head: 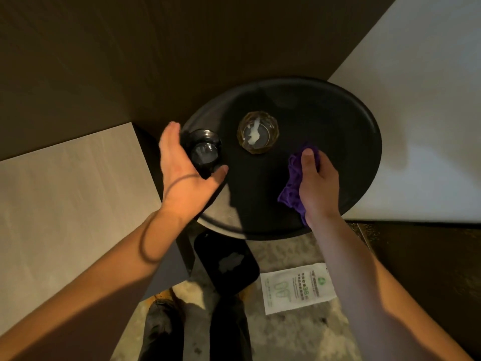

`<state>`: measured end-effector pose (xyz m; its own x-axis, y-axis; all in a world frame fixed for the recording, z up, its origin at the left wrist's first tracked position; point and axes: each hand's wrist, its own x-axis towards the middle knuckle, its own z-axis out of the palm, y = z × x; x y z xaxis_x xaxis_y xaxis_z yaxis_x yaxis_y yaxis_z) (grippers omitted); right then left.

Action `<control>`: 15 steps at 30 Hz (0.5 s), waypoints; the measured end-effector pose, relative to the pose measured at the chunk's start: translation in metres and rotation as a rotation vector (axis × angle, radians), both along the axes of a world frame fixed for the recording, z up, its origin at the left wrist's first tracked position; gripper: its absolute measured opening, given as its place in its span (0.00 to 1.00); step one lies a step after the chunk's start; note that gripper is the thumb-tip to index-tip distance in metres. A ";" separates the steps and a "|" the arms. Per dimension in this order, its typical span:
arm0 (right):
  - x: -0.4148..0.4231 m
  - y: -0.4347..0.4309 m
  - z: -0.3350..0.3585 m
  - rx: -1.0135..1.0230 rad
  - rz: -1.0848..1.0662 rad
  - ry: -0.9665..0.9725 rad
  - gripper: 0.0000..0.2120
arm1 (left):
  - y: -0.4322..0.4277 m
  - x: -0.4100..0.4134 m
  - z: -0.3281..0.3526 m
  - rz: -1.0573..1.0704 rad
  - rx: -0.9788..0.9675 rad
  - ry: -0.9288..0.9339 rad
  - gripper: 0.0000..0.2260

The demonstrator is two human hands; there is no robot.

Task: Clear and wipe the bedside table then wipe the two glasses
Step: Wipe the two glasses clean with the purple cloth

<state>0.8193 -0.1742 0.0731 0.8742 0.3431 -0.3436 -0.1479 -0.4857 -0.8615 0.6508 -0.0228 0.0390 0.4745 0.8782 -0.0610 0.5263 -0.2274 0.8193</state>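
A round black bedside table (338,131) fills the middle of the view. Two glasses stand on it: a dark one (204,151) at the left edge and a clear amber-tinted one (257,136) near the centre, with a white smear inside. My left hand (182,168) curves around the dark glass, thumb in front and fingers behind, close to it or just touching. My right hand (317,178) presses a purple cloth (292,186) onto the tabletop, to the right of and nearer than the clear glass.
On the floor under the table's near edge lies a black tray-like object (226,261), and beside it a white printed packet (296,286). A white bed (429,126) borders the table on the right, a pale panel (65,204) on the left. My legs show below.
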 end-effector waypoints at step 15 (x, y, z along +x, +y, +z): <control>0.043 -0.027 0.003 0.052 -0.068 -0.047 0.11 | -0.030 0.129 -0.037 0.037 -0.151 0.116 0.61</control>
